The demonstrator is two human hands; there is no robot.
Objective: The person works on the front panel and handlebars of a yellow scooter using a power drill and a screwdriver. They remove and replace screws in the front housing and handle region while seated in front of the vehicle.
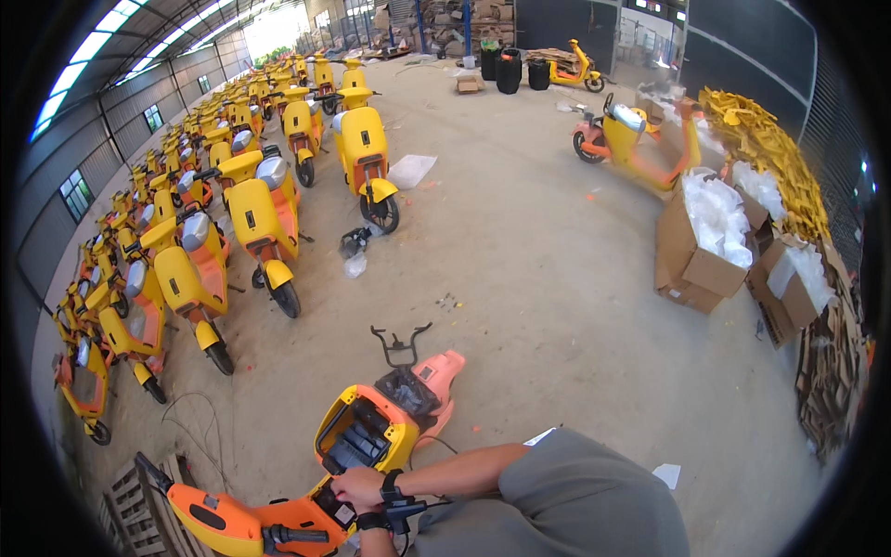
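A yellow and orange electric scooter (246, 524) stands right in front of me, its handlebar at the lower left. Its open compartment (357, 436) shows dark parts inside. My right hand (360, 486) is closed low over a small recess just in front of that compartment; whatever its fingers hold is hidden. My left hand (369, 509) is beside and below it, mostly covered, so its fingers do not show. Next to my wrists is a dark object (405, 510) with a cable; its kind is unclear. A black tubular rack (401, 345) lies beyond the scooter's orange-pink tail (436, 381).
Rows of yellow scooters (255, 223) fill the left side. Cardboard boxes (691, 246) with white plastic wrap stand at the right, near a heap of yellow parts (766, 148). A wooden pallet (139, 506) lies at lower left, with a loose cable (219, 436) nearby.
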